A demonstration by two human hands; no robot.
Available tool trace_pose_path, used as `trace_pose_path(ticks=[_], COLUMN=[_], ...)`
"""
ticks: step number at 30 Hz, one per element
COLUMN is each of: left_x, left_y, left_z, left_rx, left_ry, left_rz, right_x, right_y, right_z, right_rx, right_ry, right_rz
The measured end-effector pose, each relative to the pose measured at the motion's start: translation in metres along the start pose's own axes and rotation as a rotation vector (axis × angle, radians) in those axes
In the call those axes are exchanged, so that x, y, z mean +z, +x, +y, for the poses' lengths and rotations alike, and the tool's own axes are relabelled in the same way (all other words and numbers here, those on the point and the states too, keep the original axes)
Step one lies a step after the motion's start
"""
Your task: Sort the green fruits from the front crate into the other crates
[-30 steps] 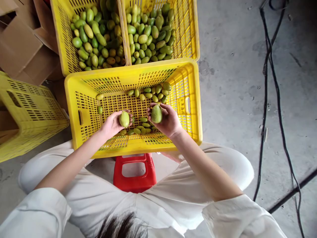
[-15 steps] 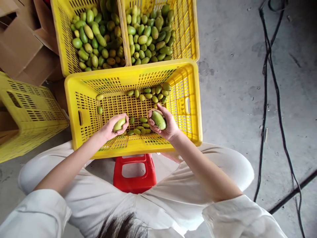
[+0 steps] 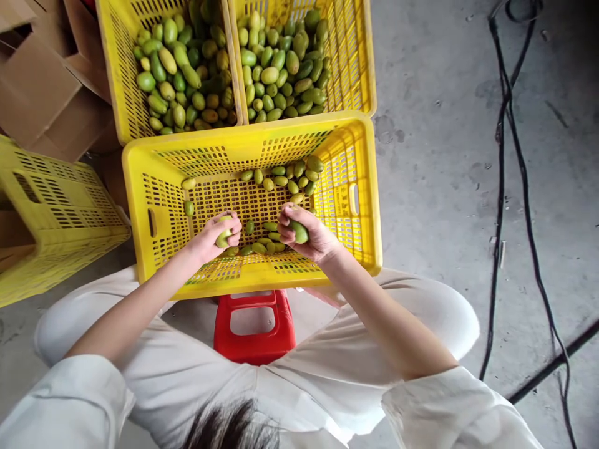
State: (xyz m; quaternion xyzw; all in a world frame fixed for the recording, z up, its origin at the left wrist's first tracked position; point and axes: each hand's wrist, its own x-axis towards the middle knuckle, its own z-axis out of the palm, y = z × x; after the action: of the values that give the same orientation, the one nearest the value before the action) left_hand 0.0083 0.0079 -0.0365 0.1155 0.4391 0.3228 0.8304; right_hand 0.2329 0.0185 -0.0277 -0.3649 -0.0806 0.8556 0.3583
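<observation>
My left hand [image 3: 213, 240] is closed round a yellow-green oval fruit [image 3: 224, 238], with its fingers lying over the top. My right hand [image 3: 314, 237] grips a larger, darker green oval fruit [image 3: 299, 232], partly covered by the thumb and fingers. Both hands are above the near half of a yellow plastic crate [image 3: 175, 284] with slotted walls. Inside that crate, smaller green fruits [image 3: 259, 247] lie between and below the hands. Another loose group of fruits [image 3: 292, 187] rests along the far right of its floor.
Beyond stand two yellow crates [image 3: 373, 62] heaped with similar fruits. A yellow crate [image 3: 60, 212] stands at the left, near cardboard boxes [image 3: 37, 87]. A red plastic stool [image 3: 255, 346] sits under the near crate's edge. Black cables [image 3: 500, 206] run over the concrete floor at right.
Both hands have turned the fruits in their grip, and the fingers now cover more of them. My right thumb has come down over its fruit. The crates have not moved.
</observation>
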Motion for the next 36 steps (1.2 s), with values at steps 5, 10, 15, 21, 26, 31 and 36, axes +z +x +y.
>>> trace_pose_path(ticks=[5, 10, 15, 21, 26, 31, 36], left_x=[0.002, 0.004, 0.006, 0.006, 0.0, 0.003, 0.008], left_y=[-0.001, 0.002, -0.003, -0.004, 0.002, 0.001, -0.001], left_z=[-0.002, 0.009, 0.01, 0.002, 0.004, 0.012, 0.009], left_rx=[-0.088, -0.051, -0.014, -0.041, -0.052, 0.005, 0.035], left_ry=[0.019, -0.092, 0.015, 0.074, -0.039, -0.179, -0.127], left_rz=[-0.041, 0.054, 0.003, -0.055, 0.056, 0.102, 0.074], right_x=[0.001, 0.006, 0.005, -0.004, -0.006, 0.0, -0.001], right_y=[0.002, 0.001, -0.001, 0.003, 0.007, 0.006, 0.005], right_z=[0.006, -0.003, -0.005, 0.007, 0.005, -0.003, -0.001], right_rx=[0.132, 0.033, 0.007, 0.092, 0.127, 0.055, 0.046], right_ry=[-0.08, 0.048, 0.034, -0.004, 0.004, 0.093, 0.085], right_rz=[-0.091, 0.001, 0.011, 0.03, 0.051, 0.115, 0.165])
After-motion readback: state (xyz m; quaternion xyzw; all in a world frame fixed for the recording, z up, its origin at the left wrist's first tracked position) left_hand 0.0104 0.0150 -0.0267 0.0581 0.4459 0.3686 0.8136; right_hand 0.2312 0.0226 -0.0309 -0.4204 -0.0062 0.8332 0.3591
